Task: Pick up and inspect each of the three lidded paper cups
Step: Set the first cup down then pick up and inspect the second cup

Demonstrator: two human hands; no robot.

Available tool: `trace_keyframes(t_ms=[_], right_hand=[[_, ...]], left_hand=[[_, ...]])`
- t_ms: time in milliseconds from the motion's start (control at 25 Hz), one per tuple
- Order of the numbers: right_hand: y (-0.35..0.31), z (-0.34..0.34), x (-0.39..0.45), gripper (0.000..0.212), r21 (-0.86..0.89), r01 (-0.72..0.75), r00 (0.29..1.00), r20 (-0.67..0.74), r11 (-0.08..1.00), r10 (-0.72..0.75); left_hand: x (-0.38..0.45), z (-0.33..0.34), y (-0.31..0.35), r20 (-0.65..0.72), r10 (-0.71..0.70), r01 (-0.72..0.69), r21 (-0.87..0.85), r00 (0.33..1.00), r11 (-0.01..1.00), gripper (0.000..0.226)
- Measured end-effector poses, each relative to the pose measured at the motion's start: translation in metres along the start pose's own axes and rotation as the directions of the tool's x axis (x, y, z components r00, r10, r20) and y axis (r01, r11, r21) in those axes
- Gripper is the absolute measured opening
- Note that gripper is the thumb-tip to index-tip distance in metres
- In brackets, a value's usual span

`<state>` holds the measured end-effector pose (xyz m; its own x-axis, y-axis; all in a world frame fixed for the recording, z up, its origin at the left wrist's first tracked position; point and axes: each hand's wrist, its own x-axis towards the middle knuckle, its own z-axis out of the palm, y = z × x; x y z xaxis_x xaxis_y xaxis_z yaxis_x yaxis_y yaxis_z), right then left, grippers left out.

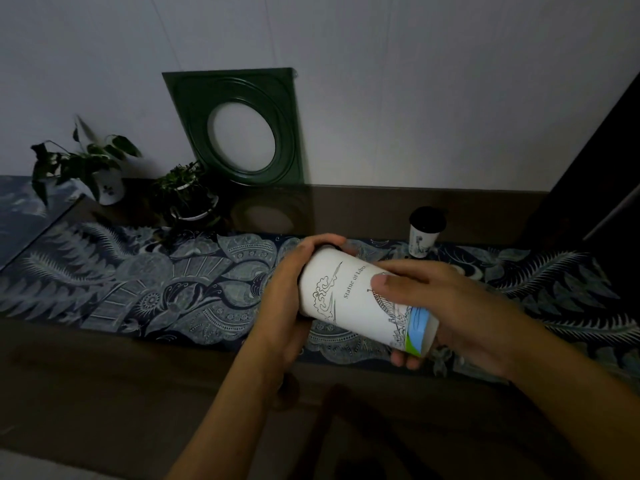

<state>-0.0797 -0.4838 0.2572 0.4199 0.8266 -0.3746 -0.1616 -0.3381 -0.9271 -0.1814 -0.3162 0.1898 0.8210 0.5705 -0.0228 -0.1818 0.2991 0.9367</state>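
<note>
Between the two hands, above the patterned table runner [145, 289], a white paper cup [360, 299] is lying tilted on its side. The left hand [294, 292] is wrapping over the dark lid end, fingers curled around it; the right hand [450, 306] is cupping the base end, thumb pressing on the printed wall and fingers underneath. A second lidded cup [423, 233] is standing upright beyond the right hand, well apart. No third cup is showing. To inspect well, the hands should probably be rolling the cup slowly, keeping the squeeze light so the wall is not denting and the lid is not popping off.
</note>
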Motion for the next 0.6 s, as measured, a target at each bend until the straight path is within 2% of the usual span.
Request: trace_keyframes(t_ms=[40,80,120,160,200,240,280,320,360,400,440,480,520,560,600], right_hand=[[0.001,0.001,0.001,0.053,-0.188,0.08,0.994,-0.053,0.979,-0.092],[0.0,0.001,0.0,0.06,-0.452,0.167,0.972,-0.072,0.876,-0.223],[0.001,0.002,0.0,0.067,-0.732,0.216,0.932,-0.042,0.646,-0.359],[0.003,0.003,-0.001,0.072,-0.904,0.215,0.893,0.029,0.37,-0.449],[0.005,0.005,0.0,0.074,-0.966,0.195,0.867,0.088,0.171,-0.491],[0.008,0.006,0.0,0.076,-0.98,0.178,0.855,0.11,0.088,-0.507],[0.009,0.006,0.0,0.076,-0.981,0.168,0.854,0.093,0.1,-0.512],[0.009,0.004,0.002,0.075,-0.96,0.18,0.865,0.051,0.215,-0.499],[0.008,0.002,0.004,0.071,-0.887,0.209,0.892,0.0,0.411,-0.452],[0.005,-0.001,0.008,0.063,-0.728,0.227,0.929,-0.039,0.647,-0.369],[0.003,-0.004,0.01,0.053,-0.486,0.207,0.96,-0.068,0.849,-0.273],[0.0,-0.006,0.01,0.046,-0.233,0.136,0.983,-0.085,0.963,-0.16],[-0.002,-0.006,0.01,0.043,-0.044,0.06,0.995,-0.077,0.997,-0.063],[-0.002,-0.004,0.01,0.043,0.016,0.029,0.998,-0.062,0.999,-0.028],[-0.001,-0.003,0.01,0.046,-0.036,0.048,0.996,-0.067,0.998,-0.05]], left_hand=[[0.001,0.001,0.001,-0.037,-0.042,0.042,-0.004,0.998,0.999,0.039],[0.003,0.001,0.0,-0.068,-0.098,0.097,-0.005,0.993,0.995,0.037],[0.006,0.001,0.0,-0.091,-0.156,0.156,-0.008,0.984,0.988,0.038],[0.007,0.001,0.0,-0.101,-0.21,0.21,-0.015,0.972,0.978,0.04],[0.009,0.0,0.0,-0.097,-0.254,0.252,-0.026,0.962,0.967,0.042],[0.01,-0.001,0.001,-0.082,-0.283,0.281,-0.036,0.956,0.959,0.044],[0.01,-0.002,0.002,-0.067,-0.294,0.292,-0.036,0.953,0.956,0.045],[0.01,-0.004,0.004,-0.061,-0.282,0.282,-0.018,0.957,0.959,0.043],[0.01,-0.005,0.004,-0.06,-0.249,0.25,0.011,0.967,0.968,0.04],[0.009,-0.006,0.005,-0.058,-0.205,0.208,0.037,0.977,0.977,0.039],[0.009,-0.007,0.005,-0.046,-0.157,0.16,0.052,0.986,0.986,0.04],[0.008,-0.008,0.005,-0.033,-0.111,0.112,0.055,0.993,0.992,0.041],[0.008,-0.008,0.004,-0.029,-0.074,0.076,0.053,0.997,0.996,0.042],[0.007,-0.008,0.004,-0.039,-0.052,0.054,0.05,0.998,0.997,0.042],[0.007,-0.008,0.004,-0.059,-0.048,0.05,0.047,0.997,0.998,0.042]])
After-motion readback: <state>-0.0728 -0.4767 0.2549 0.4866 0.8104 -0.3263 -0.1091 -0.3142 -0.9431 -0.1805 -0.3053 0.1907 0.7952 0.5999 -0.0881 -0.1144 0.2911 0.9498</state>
